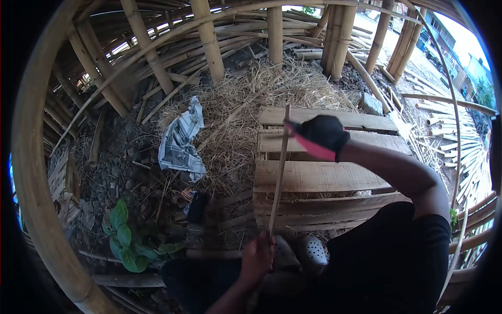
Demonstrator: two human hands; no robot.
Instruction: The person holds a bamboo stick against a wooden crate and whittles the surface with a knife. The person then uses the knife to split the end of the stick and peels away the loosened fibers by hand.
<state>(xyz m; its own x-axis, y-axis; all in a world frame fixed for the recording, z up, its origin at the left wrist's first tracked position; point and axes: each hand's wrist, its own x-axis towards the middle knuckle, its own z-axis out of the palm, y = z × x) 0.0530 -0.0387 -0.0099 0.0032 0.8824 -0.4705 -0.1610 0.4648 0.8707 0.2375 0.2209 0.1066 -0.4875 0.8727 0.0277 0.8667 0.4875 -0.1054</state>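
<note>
A thin bamboo strip (pixel 279 183) runs upward from my left hand (pixel 257 257), which is bare and closed around its lower end. My right hand (pixel 321 137) wears a black and pink glove and is near the strip's upper part, above a wooden pallet (pixel 314 176). The fingers of my right hand are bunched at the strip and blurred; something thin and dark points left from them across it, too unclear to name.
Crumpled newspaper (pixel 182 140) lies on straw left of the pallet, with a black object (pixel 197 208) nearer me. A leafy plant (pixel 124 238) grows at the lower left. Bamboo posts (pixel 209 39) stand at the back; cut bamboo pieces (pixel 449 128) lie at the right.
</note>
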